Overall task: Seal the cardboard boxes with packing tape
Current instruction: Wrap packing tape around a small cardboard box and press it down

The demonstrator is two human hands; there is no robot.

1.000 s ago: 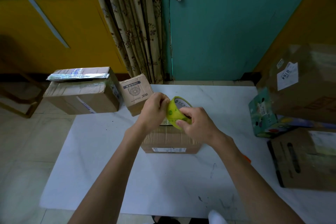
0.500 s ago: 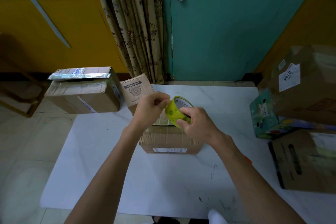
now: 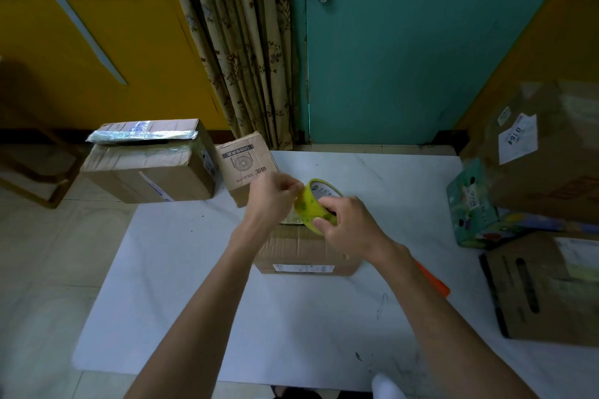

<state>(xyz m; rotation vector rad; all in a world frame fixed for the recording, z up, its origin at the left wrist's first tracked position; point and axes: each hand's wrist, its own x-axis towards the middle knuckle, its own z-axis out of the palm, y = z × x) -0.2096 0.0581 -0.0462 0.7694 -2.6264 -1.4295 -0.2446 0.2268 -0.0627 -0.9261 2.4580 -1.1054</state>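
Moved: left hand (image 3: 270, 201) edged leftward, pinching yellow packing-tape roll (image 3: 312, 207) rim | right hand (image 3: 348, 227) grips roll, frame centre | brown cardboard box (image 3: 304, 253) below on white counter (image 3: 227, 301), top mostly hidden, contents unseen

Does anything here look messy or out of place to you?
The small printed box at the table's far left corner sits tilted with its print upside down. The larger box beside it has a crumpled, dented top.
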